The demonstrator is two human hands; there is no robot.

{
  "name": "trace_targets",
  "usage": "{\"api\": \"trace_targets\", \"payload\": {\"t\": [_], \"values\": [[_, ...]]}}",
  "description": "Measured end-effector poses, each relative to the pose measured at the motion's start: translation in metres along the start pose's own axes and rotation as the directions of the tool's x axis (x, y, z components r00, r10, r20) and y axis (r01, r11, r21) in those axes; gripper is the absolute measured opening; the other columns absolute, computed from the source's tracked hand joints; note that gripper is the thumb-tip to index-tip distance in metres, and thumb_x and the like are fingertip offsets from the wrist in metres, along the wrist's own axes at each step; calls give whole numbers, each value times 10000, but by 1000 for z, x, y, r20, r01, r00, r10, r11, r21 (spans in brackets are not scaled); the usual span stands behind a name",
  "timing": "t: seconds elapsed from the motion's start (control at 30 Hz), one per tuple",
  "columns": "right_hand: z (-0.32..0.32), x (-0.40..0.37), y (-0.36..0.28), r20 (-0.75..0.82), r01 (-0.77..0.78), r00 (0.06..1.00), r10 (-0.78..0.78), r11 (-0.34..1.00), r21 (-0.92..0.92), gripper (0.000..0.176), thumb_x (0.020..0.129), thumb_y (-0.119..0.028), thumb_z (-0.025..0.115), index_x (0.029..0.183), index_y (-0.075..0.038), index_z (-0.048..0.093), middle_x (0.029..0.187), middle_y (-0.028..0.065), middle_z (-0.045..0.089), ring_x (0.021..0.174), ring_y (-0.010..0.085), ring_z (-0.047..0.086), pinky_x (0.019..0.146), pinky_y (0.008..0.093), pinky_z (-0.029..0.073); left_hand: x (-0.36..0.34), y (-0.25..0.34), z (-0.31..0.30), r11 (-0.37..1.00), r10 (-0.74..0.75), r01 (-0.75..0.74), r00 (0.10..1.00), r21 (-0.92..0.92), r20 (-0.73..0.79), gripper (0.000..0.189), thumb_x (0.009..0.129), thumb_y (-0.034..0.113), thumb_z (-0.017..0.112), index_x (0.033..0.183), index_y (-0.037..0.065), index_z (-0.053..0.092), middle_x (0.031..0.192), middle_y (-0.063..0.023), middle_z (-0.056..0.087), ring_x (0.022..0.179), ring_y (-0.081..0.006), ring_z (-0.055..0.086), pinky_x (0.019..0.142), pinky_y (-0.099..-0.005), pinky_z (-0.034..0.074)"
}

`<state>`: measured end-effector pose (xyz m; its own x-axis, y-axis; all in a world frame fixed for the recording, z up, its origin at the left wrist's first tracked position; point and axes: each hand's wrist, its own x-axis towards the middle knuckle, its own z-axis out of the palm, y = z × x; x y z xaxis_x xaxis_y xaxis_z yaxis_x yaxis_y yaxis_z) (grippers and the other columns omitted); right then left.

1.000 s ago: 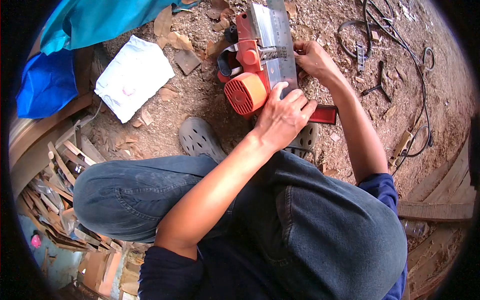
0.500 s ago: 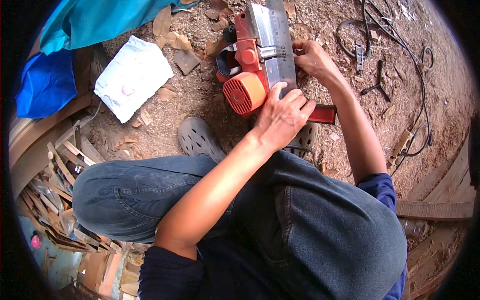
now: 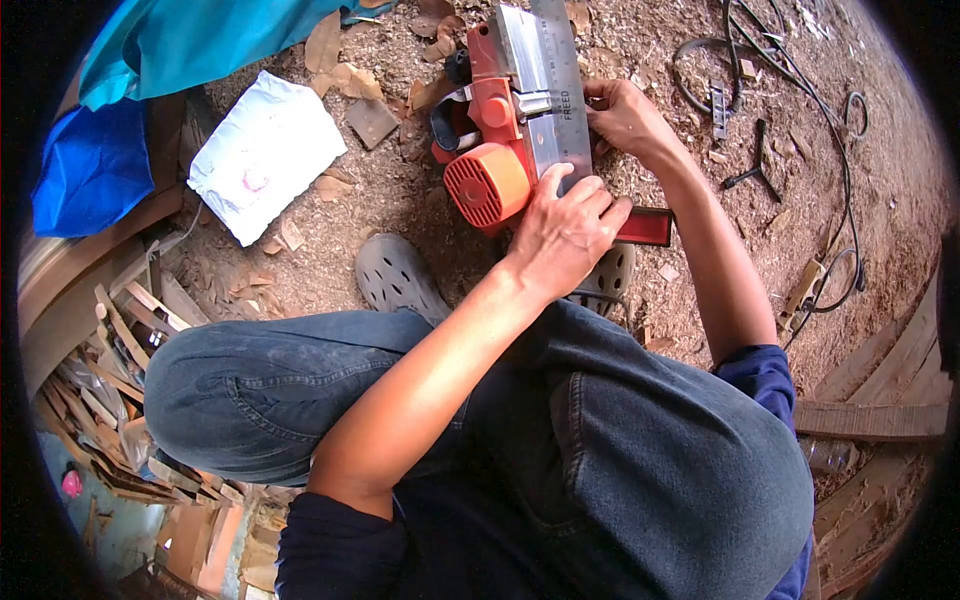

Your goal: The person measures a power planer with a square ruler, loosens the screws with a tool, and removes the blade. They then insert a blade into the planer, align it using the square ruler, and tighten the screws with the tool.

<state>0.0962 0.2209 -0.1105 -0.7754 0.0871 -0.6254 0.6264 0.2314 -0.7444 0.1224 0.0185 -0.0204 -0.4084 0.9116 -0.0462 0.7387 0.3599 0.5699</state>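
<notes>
Orange-red plastic houses the electric planer (image 3: 490, 190), tipped with its metal sole showing, just above the sawdust-strewn ground (image 3: 890, 160) or on it; which, I cannot tell. A steel ruler (image 3: 572, 110) marked FREED runs lengthwise along that sole. The left hand (image 3: 568, 230) rests at the ruler's near end, and the right hand (image 3: 628, 118), apart from it, touches the far edge. How firmly either grips is hidden. One grey clog (image 3: 400, 275) stands near the planer.
</notes>
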Motion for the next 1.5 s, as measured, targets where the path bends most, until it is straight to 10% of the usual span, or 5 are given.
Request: {"api": "trace_targets", "payload": {"t": [1.5], "values": [[-1,-4,-16,25,-26,999,26,1000,11,220,1001,-120,716,1193,-52,799,846,-2,775,644,43,658,583,247,536,1,2,-4,1000,-21,22,998,-4,55,572,784,225,873,1315,107,693,1166,-27,721,1229,-202,632,1149,-508,387]]}}
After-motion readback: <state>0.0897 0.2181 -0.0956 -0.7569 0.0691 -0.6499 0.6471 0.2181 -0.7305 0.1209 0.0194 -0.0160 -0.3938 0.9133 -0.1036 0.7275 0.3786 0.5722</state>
